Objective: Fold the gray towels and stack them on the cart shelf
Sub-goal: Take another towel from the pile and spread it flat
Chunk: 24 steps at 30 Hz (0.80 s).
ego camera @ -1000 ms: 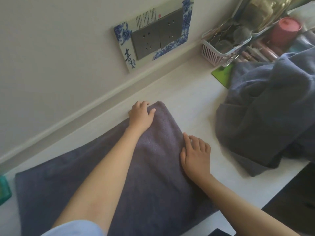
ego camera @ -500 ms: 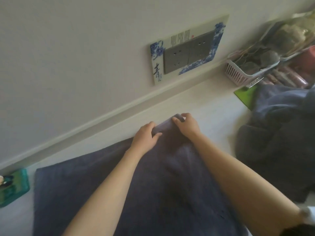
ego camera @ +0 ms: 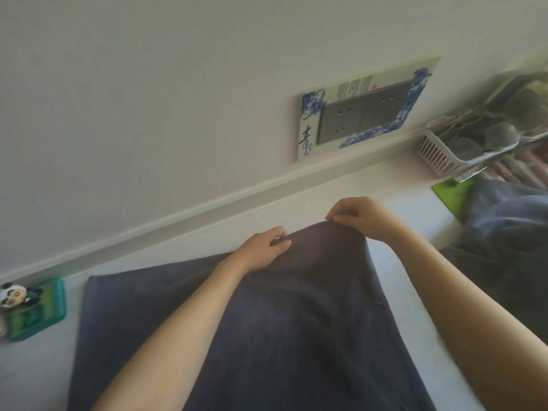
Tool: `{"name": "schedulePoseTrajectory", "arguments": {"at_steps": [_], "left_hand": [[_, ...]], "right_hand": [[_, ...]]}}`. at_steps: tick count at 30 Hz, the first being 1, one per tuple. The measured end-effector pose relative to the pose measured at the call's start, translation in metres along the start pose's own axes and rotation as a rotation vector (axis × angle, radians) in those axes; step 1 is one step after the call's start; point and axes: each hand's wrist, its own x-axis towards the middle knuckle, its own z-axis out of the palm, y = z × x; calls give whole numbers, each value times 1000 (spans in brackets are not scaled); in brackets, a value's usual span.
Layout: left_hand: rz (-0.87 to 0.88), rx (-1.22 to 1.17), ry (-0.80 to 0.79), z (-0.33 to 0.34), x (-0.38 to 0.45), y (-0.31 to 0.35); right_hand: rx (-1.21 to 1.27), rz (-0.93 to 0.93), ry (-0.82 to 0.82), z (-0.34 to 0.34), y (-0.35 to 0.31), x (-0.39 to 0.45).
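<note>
Towel (ego camera: 296, 321) flat on counter (ego camera: 415, 221); our left hand (ego camera: 261, 250) and right hand (ego camera: 367, 218) pinch its far edge. Uneven lift risks crooked fold; corner could slip from pinch.

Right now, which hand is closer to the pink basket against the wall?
The right hand. It pinches the gray towel's far corner, on the side toward the pink basket. The left hand grips the same edge farther left, away from the basket.
</note>
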Motion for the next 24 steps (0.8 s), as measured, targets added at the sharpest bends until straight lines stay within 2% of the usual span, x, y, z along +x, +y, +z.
{"name": "schedulePoseTrajectory", "arguments": {"at_steps": [2,7,10,12,15,19,24], "left_hand": [[-6,93,47,-4,-15,-15],[-81,224,195,-25,-50,-60],[-141,228,270,-38,-75,-93],[-186,300,305,-46,-90,-109],[-163,431,349,-54,-108,-121],[-163,303,432,-63,-131,-115],[-95,237,624,-82,-164,-91]], "right_hand": [[-84,9,55,1,4,3],[-110,123,226,19,21,7],[-128,168,311,38,19,6],[-129,207,350,50,17,6],[-156,272,379,59,15,5],[-114,330,487,53,-2,-3],[79,158,667,29,-37,-37]]}}
